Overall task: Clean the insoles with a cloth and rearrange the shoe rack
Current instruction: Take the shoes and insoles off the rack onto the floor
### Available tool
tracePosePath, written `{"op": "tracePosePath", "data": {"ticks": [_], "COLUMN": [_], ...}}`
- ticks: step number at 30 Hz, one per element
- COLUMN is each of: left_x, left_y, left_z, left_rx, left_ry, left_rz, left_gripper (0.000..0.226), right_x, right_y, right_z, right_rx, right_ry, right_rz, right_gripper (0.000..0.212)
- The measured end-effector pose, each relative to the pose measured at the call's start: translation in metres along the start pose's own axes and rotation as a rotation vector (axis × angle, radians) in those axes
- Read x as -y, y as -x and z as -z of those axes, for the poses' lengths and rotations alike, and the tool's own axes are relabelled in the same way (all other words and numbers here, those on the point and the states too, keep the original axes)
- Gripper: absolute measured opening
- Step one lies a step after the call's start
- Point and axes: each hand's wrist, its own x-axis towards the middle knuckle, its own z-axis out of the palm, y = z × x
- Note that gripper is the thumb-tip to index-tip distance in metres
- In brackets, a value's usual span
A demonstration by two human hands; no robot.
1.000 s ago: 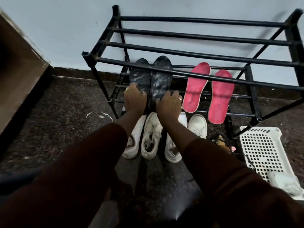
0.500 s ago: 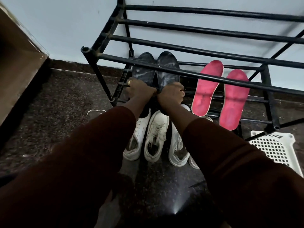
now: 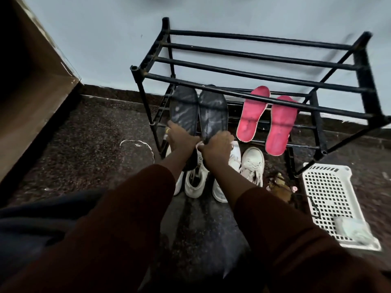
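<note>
A black metal shoe rack (image 3: 249, 80) stands against the pale wall. Two dark grey insoles lie side by side on its lower bars, the left insole (image 3: 183, 108) and the right insole (image 3: 213, 115). My left hand (image 3: 181, 136) rests on the heel end of the left one, fingers spread over it. My right hand (image 3: 216, 146) is curled around the heel end of the right one. Two pink insoles (image 3: 252, 114) lean on the same bars further right. A pale cloth (image 3: 352, 230) lies in a white basket.
White sneakers (image 3: 252, 164) stand in a row on the dark floor under the rack. A white perforated plastic basket (image 3: 326, 195) sits at the right. A brown wooden panel (image 3: 27, 85) rises at the left. A white string (image 3: 137, 143) lies on the floor.
My view has pulled back and tilted, so more of the rack shows. Both hands stay at the heel ends of the dark insoles; the right hand now curls around its insole.
</note>
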Motion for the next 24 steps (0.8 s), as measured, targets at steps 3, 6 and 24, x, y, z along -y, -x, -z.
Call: {"op": "tracePosePath", "data": {"ticks": [3, 6, 24], "left_x": [0.03, 0.069, 0.25], "left_y": [0.043, 0.088, 0.192], "left_z": [0.016, 0.023, 0.001], "left_rx": [-0.005, -0.026, 0.158], "left_ry": [0.047, 0.068, -0.163], "left_rz": [0.042, 0.102, 0.591], "left_gripper": [0.108, 0.116, 0.114], "right_x": [-0.012, -0.024, -0.13], "right_y": [0.05, 0.1, 0.258], "right_z": [0.0, -0.007, -0.125], "right_rx": [0.027, 0.075, 0.544], "right_ry": [-0.099, -0.152, 0.1], "right_rz": [-0.052, -0.071, -0.181], "right_gripper": [0.077, 0.079, 0.085]}}
